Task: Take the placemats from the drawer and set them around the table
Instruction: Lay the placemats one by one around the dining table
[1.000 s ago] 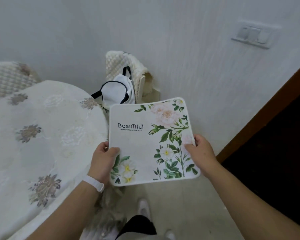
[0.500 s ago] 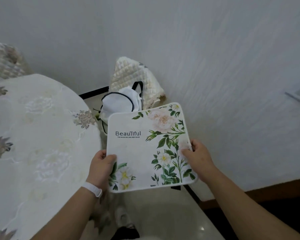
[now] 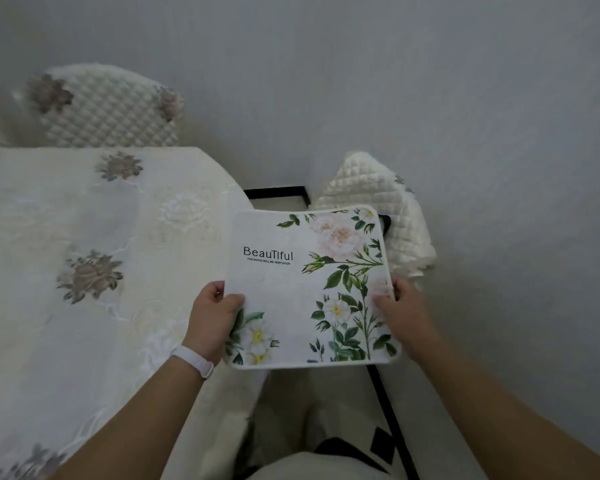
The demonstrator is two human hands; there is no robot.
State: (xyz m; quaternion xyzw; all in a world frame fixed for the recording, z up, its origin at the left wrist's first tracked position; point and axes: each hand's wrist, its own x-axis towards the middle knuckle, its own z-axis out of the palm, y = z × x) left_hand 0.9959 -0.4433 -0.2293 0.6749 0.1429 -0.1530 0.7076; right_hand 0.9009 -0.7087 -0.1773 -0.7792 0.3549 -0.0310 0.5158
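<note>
Left hand (image 3: 215,320) grasps the floral placemat (image 3: 291,299) by its left edge, thumb on top; right hand (image 3: 404,317) grasps the right edge. The placemat is held flat in the air by the right rim of the cloth-covered bench (image 3: 84,323), with a quilted chair (image 3: 371,188) just beyond

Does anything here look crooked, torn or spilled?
Nothing much stands out. The placemat looks clean and whole, held flat between the left hand and right hand at the table edge. Only the quilted chair cover beyond it looks a bit rumpled.
</note>
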